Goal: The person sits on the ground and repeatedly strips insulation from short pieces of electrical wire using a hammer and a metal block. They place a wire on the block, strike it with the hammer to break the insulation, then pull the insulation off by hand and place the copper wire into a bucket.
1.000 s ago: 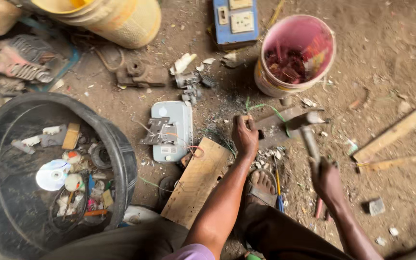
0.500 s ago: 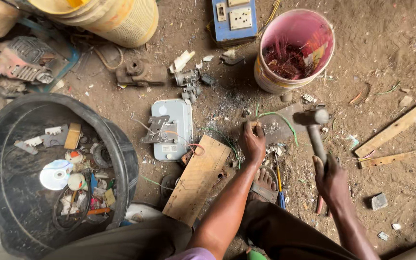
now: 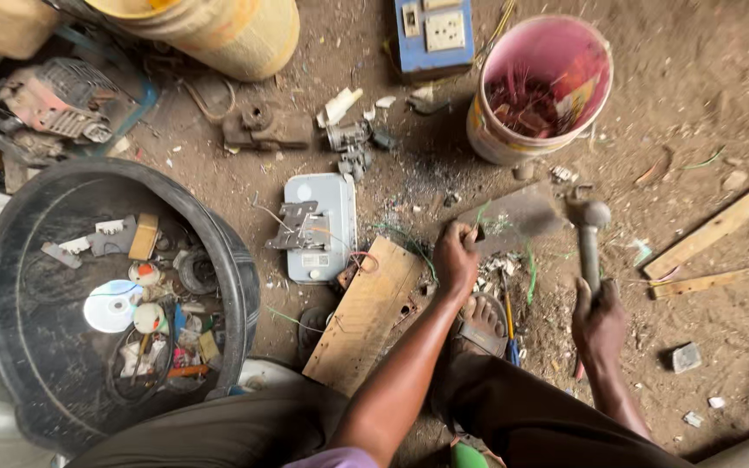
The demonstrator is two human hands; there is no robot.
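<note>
My right hand (image 3: 598, 322) grips the handle of a hammer (image 3: 589, 227), whose metal head sits just right of a flat grey metal piece (image 3: 517, 217) on the dirt floor. My left hand (image 3: 455, 258) is closed on the left edge of that grey piece, with thin green wire (image 3: 530, 264) curling beside it. Small broken bits lie under and around the piece. My sandalled foot (image 3: 478, 322) rests just below my left hand, next to a wooden plank (image 3: 366, 314).
A pink bucket (image 3: 489, 143) of scrap stands behind the work spot. A black tub (image 3: 236, 286) holding a disc and small parts sits at left. A grey electronic casing (image 3: 329, 225), a blue socket board (image 3: 433, 35), a yellow bucket (image 3: 227, 35) and wooden strips (image 3: 721, 230) lie around.
The hammer has moved from one side of the metal piece to the other, its head now lower and close to the piece. My left hand stays on the piece.
</note>
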